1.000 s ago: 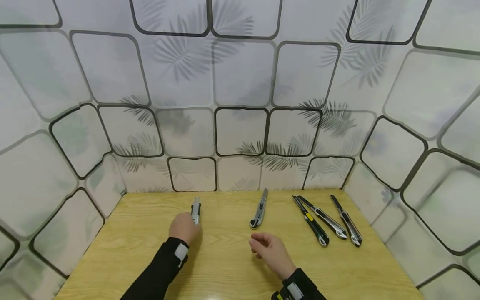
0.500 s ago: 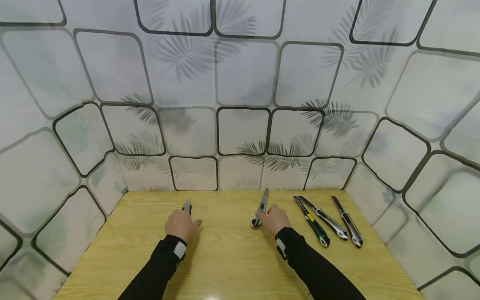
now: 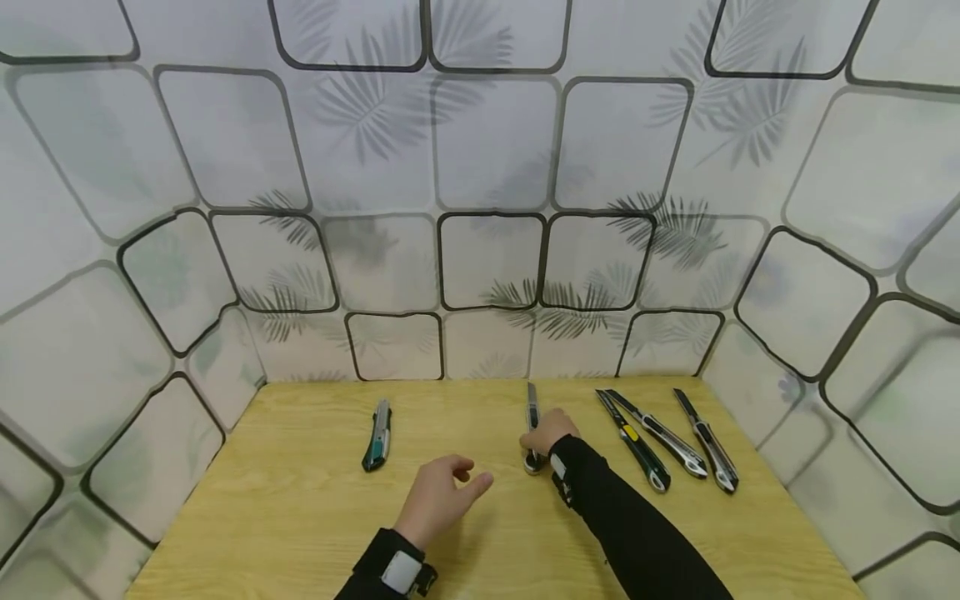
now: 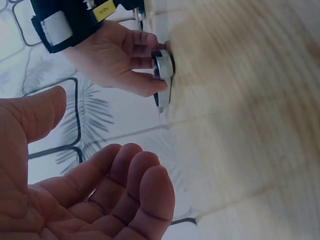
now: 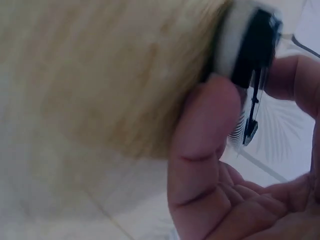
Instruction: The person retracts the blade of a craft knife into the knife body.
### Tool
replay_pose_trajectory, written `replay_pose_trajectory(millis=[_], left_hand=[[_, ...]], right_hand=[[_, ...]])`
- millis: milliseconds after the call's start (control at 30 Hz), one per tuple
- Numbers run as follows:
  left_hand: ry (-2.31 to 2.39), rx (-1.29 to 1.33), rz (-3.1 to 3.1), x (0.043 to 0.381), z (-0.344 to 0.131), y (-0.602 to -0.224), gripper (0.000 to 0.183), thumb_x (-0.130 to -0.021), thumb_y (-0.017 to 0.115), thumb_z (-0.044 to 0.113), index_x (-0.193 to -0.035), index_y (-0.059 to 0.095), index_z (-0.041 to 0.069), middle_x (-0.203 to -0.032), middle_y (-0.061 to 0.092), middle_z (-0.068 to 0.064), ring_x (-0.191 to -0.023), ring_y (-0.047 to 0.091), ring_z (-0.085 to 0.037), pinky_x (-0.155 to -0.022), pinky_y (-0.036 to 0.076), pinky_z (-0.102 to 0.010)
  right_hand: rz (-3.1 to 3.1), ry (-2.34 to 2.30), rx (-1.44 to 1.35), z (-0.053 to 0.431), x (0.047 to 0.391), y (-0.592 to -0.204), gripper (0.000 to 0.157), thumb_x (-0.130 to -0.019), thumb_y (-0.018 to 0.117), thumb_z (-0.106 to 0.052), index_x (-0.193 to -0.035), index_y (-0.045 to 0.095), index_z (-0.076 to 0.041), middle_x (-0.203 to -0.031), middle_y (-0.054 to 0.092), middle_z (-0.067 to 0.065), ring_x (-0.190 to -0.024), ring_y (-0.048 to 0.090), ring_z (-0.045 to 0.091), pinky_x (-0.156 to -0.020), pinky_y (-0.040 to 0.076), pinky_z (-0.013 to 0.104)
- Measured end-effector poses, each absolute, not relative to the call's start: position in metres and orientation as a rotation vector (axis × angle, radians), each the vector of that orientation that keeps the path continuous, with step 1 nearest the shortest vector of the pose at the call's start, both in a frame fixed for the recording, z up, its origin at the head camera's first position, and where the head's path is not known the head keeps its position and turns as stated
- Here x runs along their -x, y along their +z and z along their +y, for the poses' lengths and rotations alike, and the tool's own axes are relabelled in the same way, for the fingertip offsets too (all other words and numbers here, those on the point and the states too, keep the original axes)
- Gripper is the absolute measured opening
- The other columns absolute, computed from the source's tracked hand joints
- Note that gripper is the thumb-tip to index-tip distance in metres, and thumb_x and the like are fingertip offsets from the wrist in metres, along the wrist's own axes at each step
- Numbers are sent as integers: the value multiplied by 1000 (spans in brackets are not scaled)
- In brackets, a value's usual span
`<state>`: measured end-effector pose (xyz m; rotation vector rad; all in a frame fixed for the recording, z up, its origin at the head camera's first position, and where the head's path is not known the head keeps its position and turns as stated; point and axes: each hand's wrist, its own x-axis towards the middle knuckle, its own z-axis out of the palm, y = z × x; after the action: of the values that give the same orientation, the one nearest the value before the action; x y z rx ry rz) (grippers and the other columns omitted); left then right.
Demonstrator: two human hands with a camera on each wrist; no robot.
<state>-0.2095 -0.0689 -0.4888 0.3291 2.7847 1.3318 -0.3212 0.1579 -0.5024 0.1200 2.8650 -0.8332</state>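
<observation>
At the middle of the table, my right hand [image 3: 553, 432] grips a grey and black utility knife [image 3: 533, 460], its blade end pointing to the back wall. The right wrist view has the thumb and fingers on either side of that knife [image 5: 255, 50]. My left hand [image 3: 441, 498] hovers over the table front, fingers loosely bent, holding nothing; its palm and fingers [image 4: 145, 195] fill the lower left wrist view. Farther left lies a grey and teal utility knife [image 3: 378, 437], apart from both hands.
Right of my right hand lie a dark green utility knife with a yellow slider [image 3: 637, 446], a silver and black one [image 3: 671, 442] touching or close to it, and another [image 3: 712, 450] farther right. A patterned cloth wall [image 3: 487, 346] borders the wooden table [image 3: 300, 517].
My left hand has let go of the teal knife and moved right and toward me. My right hand has reached forward to the middle knife and taken hold; that knife has turned slightly.
</observation>
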Motion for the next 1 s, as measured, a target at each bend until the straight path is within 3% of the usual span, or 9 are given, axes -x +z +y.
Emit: replay_pose_trajectory(millis=[100,200,300,433,533,700,867,1000], left_hand=[[1386,-296,2681,209,-63,-499,61,-101,74,48,-130,70,-6,-110,76,-15,-95,72,-27,-75,60,-43],[1451,-267,2560,208,-55,-509,68,-101,73,49,-137,64,-8,-114,76,-16,-94,73,-26,-77,61,-44],[1534,-274,2447,205,-47,-518,69,-103,72,45,-141,59,-11,-118,76,-20,-87,75,-24,-76,62,-43],[1642,-306,2394,203,-36,-526,57,-104,73,34,-139,62,-9,-121,76,-19,-80,74,-16,-66,60,-32],[1721,-312,2410,202,-30,-528,45,-105,71,26,-137,64,-6,-117,76,-16,-83,72,-13,-64,58,-26],[1833,-280,2325,199,-34,-527,29,-109,64,15,-130,65,-4,-103,72,-8,-80,70,-14,-63,59,-25],[1829,-325,2268,196,-40,-524,31,-108,65,16,-133,66,-1,-91,68,-2,-70,61,-12,-56,50,-22],[1822,-333,2240,194,-43,-520,31,-106,67,15,-133,67,-1,-88,69,-1,-70,60,-12,-57,48,-22]], right_hand=[[2783,-909,-34,167,306,-504,24,-85,74,-22,-72,68,-3,-67,58,6,-56,51,16,-53,40,27],[2518,-1244,29,169,285,-508,21,-94,70,-20,-85,71,0,-69,66,4,-58,61,12,-56,48,24],[2224,-1549,68,161,261,-512,27,-100,67,-17,-112,68,8,-87,76,8,-72,70,12,-65,56,24],[2068,-1833,102,141,233,-512,40,-107,64,-16,-134,58,13,-111,72,10,-91,65,14,-75,54,26],[1976,-2020,66,127,222,-508,40,-108,63,-16,-137,56,11,-118,65,9,-101,58,16,-84,50,27],[1989,-2079,32,122,224,-496,39,-110,62,-29,-133,61,3,-115,67,3,-104,62,13,-94,53,31],[2125,-2042,70,134,240,-478,47,-113,54,-43,-127,70,-2,-107,74,2,-96,70,14,-93,58,34],[2147,-2036,102,136,244,-470,50,-110,58,-48,-124,73,-2,-105,77,4,-92,72,15,-88,59,32]])
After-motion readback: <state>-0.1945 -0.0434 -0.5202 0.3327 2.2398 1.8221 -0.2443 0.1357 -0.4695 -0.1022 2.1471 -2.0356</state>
